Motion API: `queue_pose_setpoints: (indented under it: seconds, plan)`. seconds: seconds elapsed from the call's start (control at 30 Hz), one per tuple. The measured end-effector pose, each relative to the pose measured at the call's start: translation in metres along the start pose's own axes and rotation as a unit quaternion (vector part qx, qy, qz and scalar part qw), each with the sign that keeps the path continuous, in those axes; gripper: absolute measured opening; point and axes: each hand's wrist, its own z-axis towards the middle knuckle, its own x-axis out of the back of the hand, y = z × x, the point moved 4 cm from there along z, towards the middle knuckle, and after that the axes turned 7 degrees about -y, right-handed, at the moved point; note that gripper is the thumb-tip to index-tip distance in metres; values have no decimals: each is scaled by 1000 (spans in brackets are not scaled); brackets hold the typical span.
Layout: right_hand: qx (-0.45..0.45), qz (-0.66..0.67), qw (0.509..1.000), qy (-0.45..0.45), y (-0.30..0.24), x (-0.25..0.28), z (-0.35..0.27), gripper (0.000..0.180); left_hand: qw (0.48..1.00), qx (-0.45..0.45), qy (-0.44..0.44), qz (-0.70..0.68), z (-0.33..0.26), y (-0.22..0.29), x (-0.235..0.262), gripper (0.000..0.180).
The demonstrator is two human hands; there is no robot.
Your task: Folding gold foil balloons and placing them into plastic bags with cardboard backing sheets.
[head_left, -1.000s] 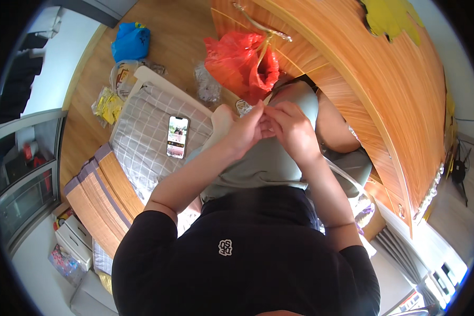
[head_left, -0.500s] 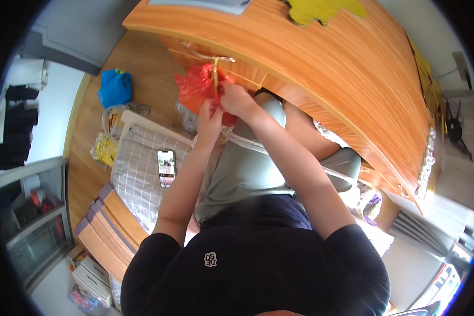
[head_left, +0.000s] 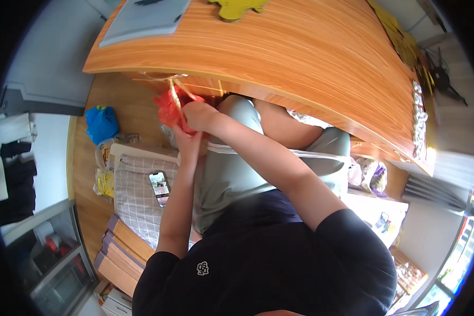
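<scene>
A crumpled red plastic bag (head_left: 168, 109) hangs below the desk edge at a drawer handle (head_left: 160, 77). A gold-coloured strap (head_left: 174, 94) runs down from the handle across the front of the bag. My left hand (head_left: 184, 134) is closed on the lower part of the bag, its fingers partly hidden. Just above and to the right of it, my right hand (head_left: 200, 117) is curled against the bag's right side, with its fingertips out of sight. Both hands nearly touch each other.
The wooden desk (head_left: 279, 47) spans the top, with a clear folder (head_left: 145, 23) and a yellow cut-out piece (head_left: 237, 8) on it. A phone (head_left: 159, 188) lies on a checked cushion (head_left: 131, 179) to the left. A blue bag (head_left: 102, 124) rests on the floor.
The view has shifted, so the desk shows more fully and the folder is more visible. My hands stay at the red bag, the right one now closer over the left.
</scene>
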Motion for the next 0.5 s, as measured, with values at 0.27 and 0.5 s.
queue_pose_setpoints:
  seconds: [0.27, 0.5]
  plan:
    - [100, 73, 979, 160, 5, 10, -74, 15, 990, 61, -82, 97, 3, -38, 26, 33]
    - [137, 225, 935, 238, 34, 41, -105, 17, 993, 30, -110, -40, -2, -16, 8, 35]
